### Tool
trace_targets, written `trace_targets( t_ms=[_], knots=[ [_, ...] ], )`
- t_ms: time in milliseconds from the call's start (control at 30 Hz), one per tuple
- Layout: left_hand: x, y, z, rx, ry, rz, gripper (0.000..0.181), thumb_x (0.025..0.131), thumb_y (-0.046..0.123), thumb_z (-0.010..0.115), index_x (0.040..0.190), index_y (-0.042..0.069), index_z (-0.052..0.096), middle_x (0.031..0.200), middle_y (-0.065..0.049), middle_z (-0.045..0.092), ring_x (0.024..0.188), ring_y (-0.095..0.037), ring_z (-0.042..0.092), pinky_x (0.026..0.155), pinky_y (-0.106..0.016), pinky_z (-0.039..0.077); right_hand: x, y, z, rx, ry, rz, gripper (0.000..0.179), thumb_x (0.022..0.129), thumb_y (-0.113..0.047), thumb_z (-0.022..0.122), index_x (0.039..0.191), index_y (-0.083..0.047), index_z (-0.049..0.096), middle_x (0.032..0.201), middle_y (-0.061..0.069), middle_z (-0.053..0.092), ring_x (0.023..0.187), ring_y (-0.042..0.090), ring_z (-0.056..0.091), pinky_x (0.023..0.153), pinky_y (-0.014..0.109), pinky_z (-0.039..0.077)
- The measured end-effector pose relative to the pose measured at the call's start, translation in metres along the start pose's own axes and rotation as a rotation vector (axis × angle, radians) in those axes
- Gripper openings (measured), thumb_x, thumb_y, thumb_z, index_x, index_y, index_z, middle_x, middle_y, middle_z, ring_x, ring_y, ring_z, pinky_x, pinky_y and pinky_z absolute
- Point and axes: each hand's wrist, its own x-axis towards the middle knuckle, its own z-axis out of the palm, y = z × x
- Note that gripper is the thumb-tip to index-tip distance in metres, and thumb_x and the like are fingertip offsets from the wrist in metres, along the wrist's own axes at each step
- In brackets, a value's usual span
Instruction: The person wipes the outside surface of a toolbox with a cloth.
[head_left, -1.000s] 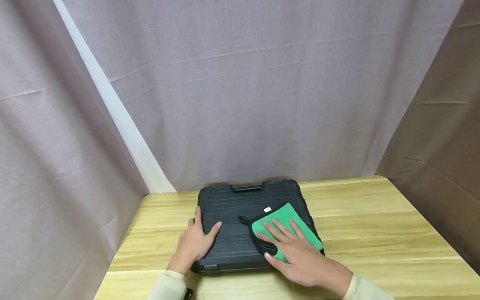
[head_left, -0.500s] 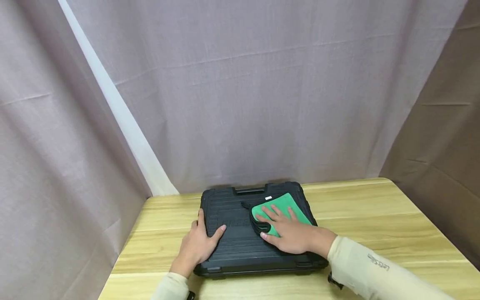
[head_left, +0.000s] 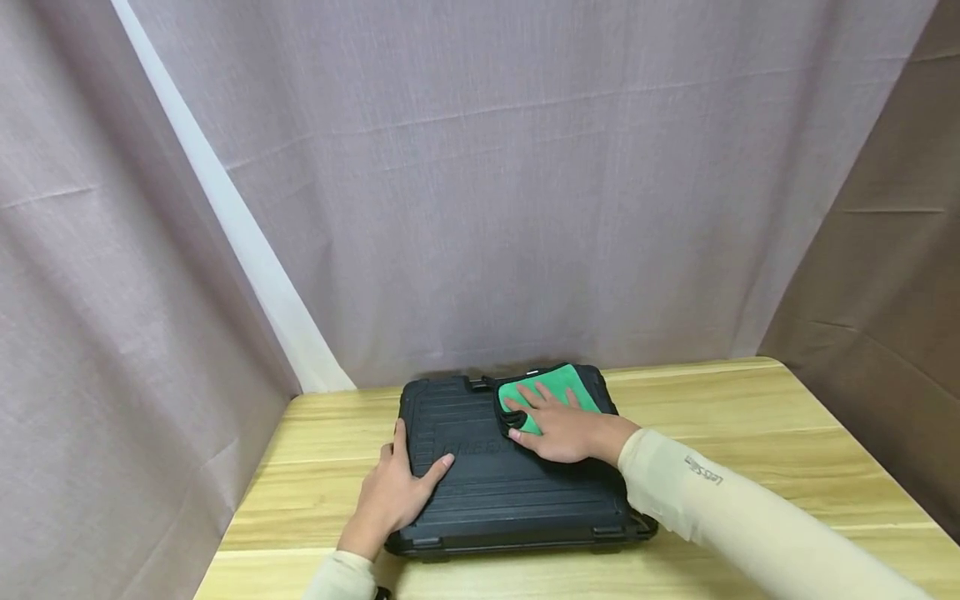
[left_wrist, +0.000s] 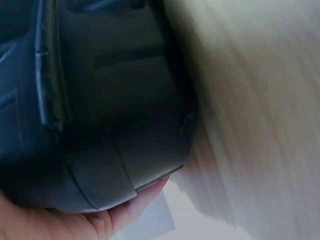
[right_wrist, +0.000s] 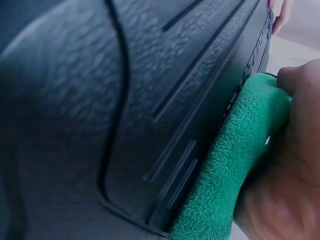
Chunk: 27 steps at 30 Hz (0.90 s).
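A black hard plastic carrying case (head_left: 480,492) lies closed on the wooden table. On its left edge rests my left hand (head_left: 393,496), thumb extended over the lid and fingers along the side. In the left wrist view part of that hand (left_wrist: 75,222) shows beside the rounded corner of the case (left_wrist: 125,140). My right hand (head_left: 558,429) presses a folded green cloth (head_left: 555,383) with black edging onto the lid's far right part, fingers spread. The right wrist view shows the thick cloth (right_wrist: 225,175) between the hand (right_wrist: 290,175) and the ribbed lid.
The light wooden table (head_left: 750,433) extends around the case. Behind it hangs a greyish curtain (head_left: 525,208), and a brown one (head_left: 885,275) hangs at the right. The case's carry handle faces the far edge, partly covered by the cloth.
My right hand has slid the green cloth away from me across the lid, from the right middle up to the far edge beside the handle. The left hand keeps its place on the case.
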Motion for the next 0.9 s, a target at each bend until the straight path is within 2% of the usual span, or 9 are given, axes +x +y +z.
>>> trace_targets(
  t_ms=[167, 333, 633, 900],
  knots=[
    [0.001, 0.0, 0.002, -0.018, 0.01, -0.013, 0.116, 0.093, 0.086, 0.052, 0.172, 0.009, 0.017, 0.154, -0.034, 0.051, 0.116, -0.054, 0.069, 0.096, -0.065, 0.056, -0.001, 0.009, 0.0, -0.013, 0.021, -0.02, 0.07, 0.112, -0.063, 0.036, 0.172, -0.03, 0.023, 0.183, 0.005, 0.006, 0.171, 0.037, 0.0, 0.13, 0.077, -0.002],
    [0.002, -0.002, 0.004, -0.035, 0.02, -0.021, 0.112, 0.095, 0.083, 0.053, 0.173, 0.011, 0.018, 0.152, -0.034, 0.052, 0.116, -0.054, 0.069, 0.096, -0.066, 0.056, 0.0, 0.027, -0.004, -0.048, 0.056, -0.034, 0.071, 0.11, -0.067, 0.034, 0.171, -0.03, 0.028, 0.183, 0.004, 0.01, 0.171, 0.036, 0.005, 0.132, 0.074, 0.003],
    [0.001, -0.001, 0.003, -0.069, 0.032, -0.025, 0.104, 0.098, 0.077, 0.054, 0.172, 0.012, 0.02, 0.15, -0.033, 0.054, 0.121, -0.051, 0.068, 0.096, -0.065, 0.056, -0.005, 0.059, -0.008, -0.007, 0.135, 0.003, 0.073, 0.11, -0.066, 0.037, 0.172, -0.028, 0.027, 0.183, 0.007, 0.01, 0.17, 0.04, 0.004, 0.13, 0.075, -0.002],
    [-0.002, 0.002, 0.002, -0.078, 0.039, -0.031, 0.102, 0.099, 0.073, 0.056, 0.172, 0.011, 0.021, 0.148, -0.034, 0.055, 0.119, -0.051, 0.069, 0.095, -0.065, 0.056, -0.007, 0.066, 0.001, -0.05, 0.207, -0.03, 0.079, 0.109, -0.067, 0.041, 0.173, -0.025, 0.022, 0.182, 0.011, 0.012, 0.169, 0.043, 0.007, 0.13, 0.076, 0.001]
  ],
)
